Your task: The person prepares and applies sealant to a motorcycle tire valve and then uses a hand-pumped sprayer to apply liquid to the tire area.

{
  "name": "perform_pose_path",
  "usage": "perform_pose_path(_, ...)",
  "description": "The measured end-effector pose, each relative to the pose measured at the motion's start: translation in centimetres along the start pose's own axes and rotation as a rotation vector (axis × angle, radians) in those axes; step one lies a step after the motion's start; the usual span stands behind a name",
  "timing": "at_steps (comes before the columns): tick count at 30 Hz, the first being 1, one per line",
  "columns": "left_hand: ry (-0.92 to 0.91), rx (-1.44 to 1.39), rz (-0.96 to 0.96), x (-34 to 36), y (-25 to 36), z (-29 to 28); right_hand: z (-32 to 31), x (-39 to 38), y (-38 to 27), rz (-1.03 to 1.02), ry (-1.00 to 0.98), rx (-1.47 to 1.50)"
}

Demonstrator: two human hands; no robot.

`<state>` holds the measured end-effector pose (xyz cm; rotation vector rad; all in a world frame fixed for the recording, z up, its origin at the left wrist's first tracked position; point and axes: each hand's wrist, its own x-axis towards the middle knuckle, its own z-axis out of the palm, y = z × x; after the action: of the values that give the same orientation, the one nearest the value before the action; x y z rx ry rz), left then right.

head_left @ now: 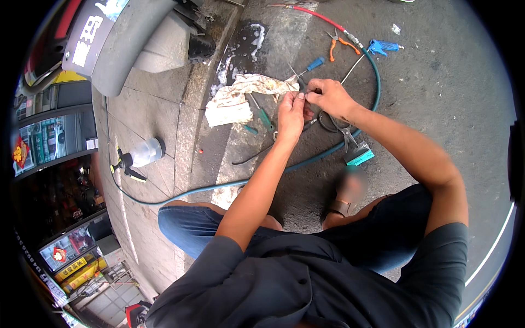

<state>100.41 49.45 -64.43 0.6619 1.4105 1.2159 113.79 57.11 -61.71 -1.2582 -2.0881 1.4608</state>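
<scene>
Just past the near edge of the dirty white rag (240, 95), my two hands meet over the pavement (437, 98). My left hand (291, 112) comes up from below with its fingers (297, 97) pressed together at the tips, pinching something small that I cannot make out. My right hand (328, 94) comes in from the side away from the rag, and its fingers (310, 96) are closed too, nipping the same tiny thing from the other side. So the piece sits right between both sets of fingertips, touching both, with neither hand nearer; it is too small for me to tell its long axis. A thin dark cable (260, 154) seems to run down from the pinch toward my knees. The scissors (345, 134) lie below my right wrist, well away from the rag.
</scene>
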Motion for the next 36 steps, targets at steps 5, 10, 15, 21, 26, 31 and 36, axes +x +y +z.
perform_pose_path(5, -0.168, -0.036, -0.083, 4.1, -1.6, 2.7, -1.9, 1.3, 4.2, 0.165, 0.135, 0.115)
perform_pose_path(10, 0.169, 0.645, 0.024, 10.8, -6.9, -0.9, -2.7, 3.4, 5.6, 0.191, 0.121, 0.221)
perform_pose_path(15, 0.119, 1.254, 0.000, 13.1, -8.1, -1.7, -1.6, 1.4, 4.9, 0.171, -0.045, 0.258)
perform_pose_path(21, 0.035, 1.200, -0.001, 12.0, -8.2, -2.1, -3.1, 1.2, 4.2, 0.205, -0.034, 0.137)
perform_pose_path(26, 0.157, 1.363, -0.213, 13.3, -6.4, -1.4, -2.4, 1.4, 0.2, 0.114, -0.082, 0.150)
perform_pose_path(31, 0.100, 1.324, -0.101, 11.2, -8.5, -0.9, -3.1, -1.7, 1.6, -0.044, -0.038, -0.084)
perform_pose_path(36, -0.239, 0.233, 0.066, 6.7, -8.1, -3.0, -5.0, -2.3, 3.6, 0.048, 0.090, -0.171)
